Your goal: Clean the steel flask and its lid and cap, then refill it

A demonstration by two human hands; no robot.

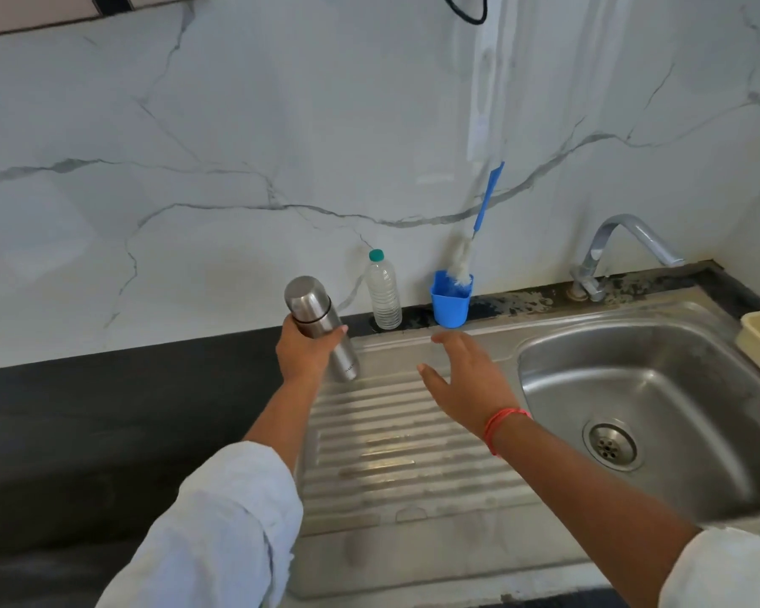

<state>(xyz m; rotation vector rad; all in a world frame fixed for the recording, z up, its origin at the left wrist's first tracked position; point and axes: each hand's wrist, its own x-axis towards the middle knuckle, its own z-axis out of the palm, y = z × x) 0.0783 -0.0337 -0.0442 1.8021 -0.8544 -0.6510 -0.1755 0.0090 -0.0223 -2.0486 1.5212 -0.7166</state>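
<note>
Flask in hand, still capped: the opening step

Nearest the camera, two pale sleeves reach out over the ribbed draining board point(391, 454) of a steel sink. The right hand point(466, 379), a red thread point(501, 425) at its wrist, hovers above the board with fingers spread wide and holding nothing. To its left, the left hand point(301, 353) grips the steel flask point(325, 331) round its middle, fingers and thumb wrapped about the body. The flask tilts with its top leaning left, over the back left corner of the board; whether its base touches the steel I cannot tell. Its cap point(306, 296) looks to be on.

This reads as the very start: nothing is opened or wet. The next move likely calls for the free right hand to take the cap and twist it off while the left holds the body steady, then remove the lid beneath.

Further back stand a plastic water bottle point(385, 296) and a blue cup point(450, 307) holding a bottle brush point(464, 261), both against the marble wall. The basin point(654, 379) lies to the right, with the tap point(619, 247) behind it, shut off
</note>
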